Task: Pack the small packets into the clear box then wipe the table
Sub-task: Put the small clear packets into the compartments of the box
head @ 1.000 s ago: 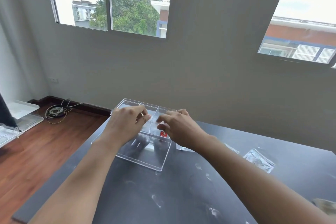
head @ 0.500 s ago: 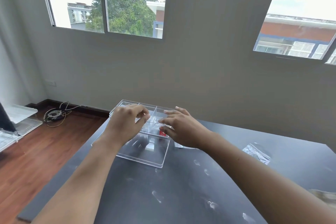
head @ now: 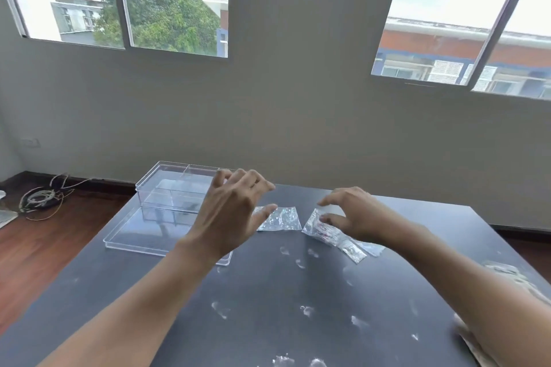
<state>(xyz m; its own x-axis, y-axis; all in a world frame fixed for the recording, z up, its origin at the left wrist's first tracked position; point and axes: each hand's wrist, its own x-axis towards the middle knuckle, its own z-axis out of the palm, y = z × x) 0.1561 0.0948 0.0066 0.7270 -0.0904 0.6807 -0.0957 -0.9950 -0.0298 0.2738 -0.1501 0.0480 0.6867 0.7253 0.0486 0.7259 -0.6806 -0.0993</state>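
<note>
Hovering left hand (head: 235, 211) fingers spread, empty, above tabletop (head: 268, 292) | right hand (head: 354, 214) pinching packet (head: 320, 226) mid-tabletop | second packet (head: 280, 218) between hands | clear box (head: 167, 205) at far-left corner

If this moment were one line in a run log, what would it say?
stage: packing | left hand: open, over box edge | right hand: on packet | another packet: on table | wiping: not started

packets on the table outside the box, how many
3, maybe more hidden: one packet between the hands, a second at the right hand, a third just behind it nearer the camera.
</note>
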